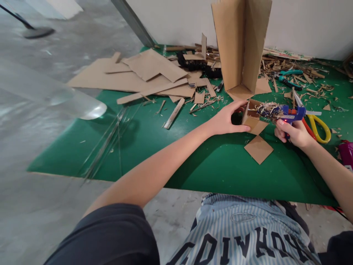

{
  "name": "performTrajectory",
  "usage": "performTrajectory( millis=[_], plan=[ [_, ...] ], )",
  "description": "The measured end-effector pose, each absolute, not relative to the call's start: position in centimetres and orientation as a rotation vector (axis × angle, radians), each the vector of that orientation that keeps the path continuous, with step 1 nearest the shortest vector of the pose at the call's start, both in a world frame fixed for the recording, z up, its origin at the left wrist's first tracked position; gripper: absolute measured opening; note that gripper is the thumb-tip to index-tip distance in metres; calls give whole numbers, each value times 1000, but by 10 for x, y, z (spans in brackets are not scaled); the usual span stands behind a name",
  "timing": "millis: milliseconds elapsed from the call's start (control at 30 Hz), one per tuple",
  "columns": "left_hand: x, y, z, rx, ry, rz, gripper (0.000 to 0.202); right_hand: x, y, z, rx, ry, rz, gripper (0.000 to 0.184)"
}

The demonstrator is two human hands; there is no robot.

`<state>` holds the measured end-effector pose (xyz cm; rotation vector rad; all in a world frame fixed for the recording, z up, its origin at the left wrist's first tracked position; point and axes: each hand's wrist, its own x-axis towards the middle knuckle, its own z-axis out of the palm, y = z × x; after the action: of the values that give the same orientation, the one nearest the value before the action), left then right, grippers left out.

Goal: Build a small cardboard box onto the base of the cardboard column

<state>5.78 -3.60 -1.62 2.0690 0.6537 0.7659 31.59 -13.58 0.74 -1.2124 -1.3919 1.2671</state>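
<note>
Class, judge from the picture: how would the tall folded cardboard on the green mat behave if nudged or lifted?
The tall folded cardboard probably tips easily: it stands high on a small folded foot on the green mat. It is thin sheet, so likely light. Its V-fold should keep it fairly stiff.

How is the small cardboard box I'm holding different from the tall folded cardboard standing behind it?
The small cardboard box is low and squat; the tall folded cardboard rises far higher. The box is gripped by the left hand; the tall cardboard stands free on the green mat. Both are plain brown cardboard.
</note>
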Motion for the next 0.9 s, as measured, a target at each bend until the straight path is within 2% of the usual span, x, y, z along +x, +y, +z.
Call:
performTrajectory(
  millis=[633, 900],
  plan=[
    [58, -36, -16, 2031, 647, 774, 100, 318, -137, 6, -1139, -1440, 1277, 59],
    [58, -36, -17, 2008, 679, 746, 106, 319, -137, 6, -1127, -1429, 1310, 51]
  ],
)
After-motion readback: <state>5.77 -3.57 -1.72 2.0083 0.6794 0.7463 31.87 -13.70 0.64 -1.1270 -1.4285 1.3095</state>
